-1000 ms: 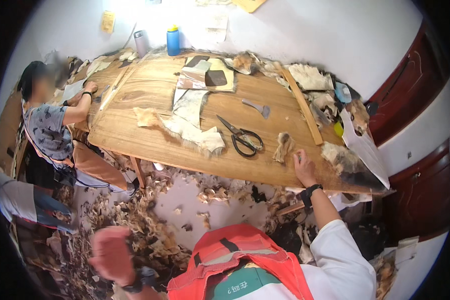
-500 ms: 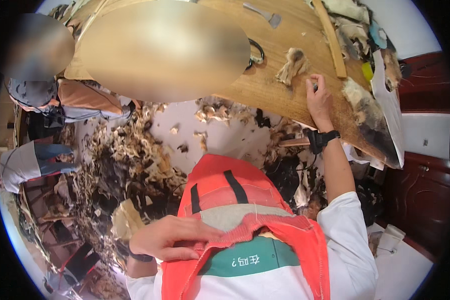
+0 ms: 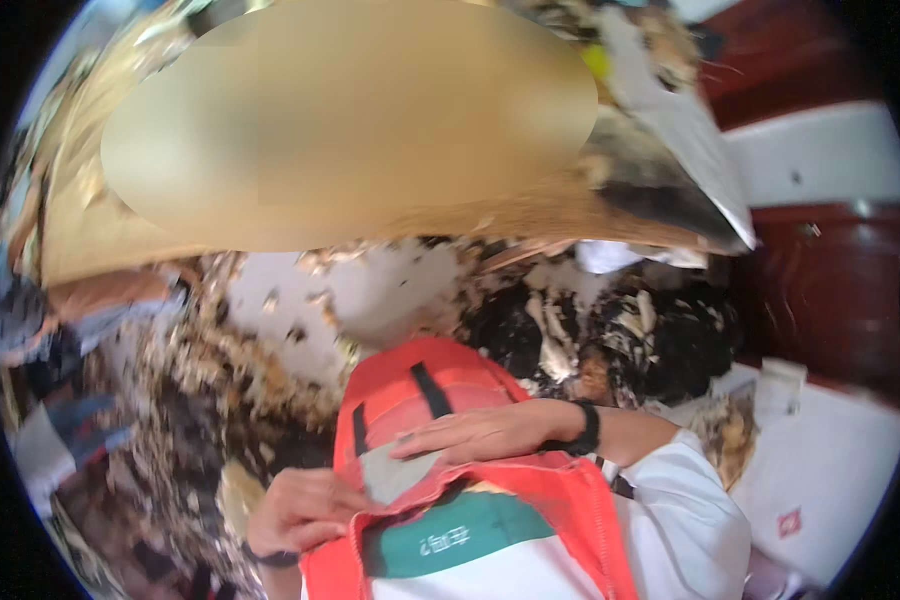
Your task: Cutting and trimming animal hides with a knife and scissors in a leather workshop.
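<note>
A red vest (image 3: 415, 405) with black straps is on my body, over a white shirt with a green panel (image 3: 450, 545). My left hand (image 3: 315, 508) is closed on the vest's edge at the left, its fingers curled over the cloth. Across the vest's grey lining patch (image 3: 385, 472) lies my right hand (image 3: 485, 432), palm down, fingers stretched out to the left. A small dark spot shows by its fingertips, too blurred to name. Black bands circle both wrists.
A wooden table (image 3: 450, 215) stands ahead, largely blurred out, with a dark fur piece (image 3: 650, 190) at its right end. Fur scraps (image 3: 220, 370) cover the floor at left. Black bags (image 3: 670, 340) sit right of centre, before dark red cabinets (image 3: 820, 290).
My right hand has left the tabletop and come back to the vest. My left hand stays at the vest's edge, its fingers more curled. The view has turned right.
</note>
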Available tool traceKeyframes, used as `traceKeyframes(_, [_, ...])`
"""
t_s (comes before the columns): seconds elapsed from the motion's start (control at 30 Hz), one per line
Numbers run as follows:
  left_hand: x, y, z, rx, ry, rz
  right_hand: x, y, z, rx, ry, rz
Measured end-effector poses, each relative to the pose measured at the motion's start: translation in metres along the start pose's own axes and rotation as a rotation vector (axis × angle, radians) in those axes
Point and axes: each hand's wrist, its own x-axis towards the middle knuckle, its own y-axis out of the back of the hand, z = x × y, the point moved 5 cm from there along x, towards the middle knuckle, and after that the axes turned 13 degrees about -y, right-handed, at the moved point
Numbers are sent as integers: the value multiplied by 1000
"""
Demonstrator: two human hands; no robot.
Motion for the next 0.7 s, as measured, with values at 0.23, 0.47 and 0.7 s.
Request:
traceKeyframes(0.23, [48, -18, -6, -61, 59, -4, -26, -2, 30, -45, 74, 113])
traceKeyframes(0.47, [64, -37, -23, -245, 333, 145, -42, -6, 48, -91, 162, 246])
traceKeyframes(0.7, [61, -48, -35, -313, 311, 244, -38, 6, 43, -196, 157, 218])
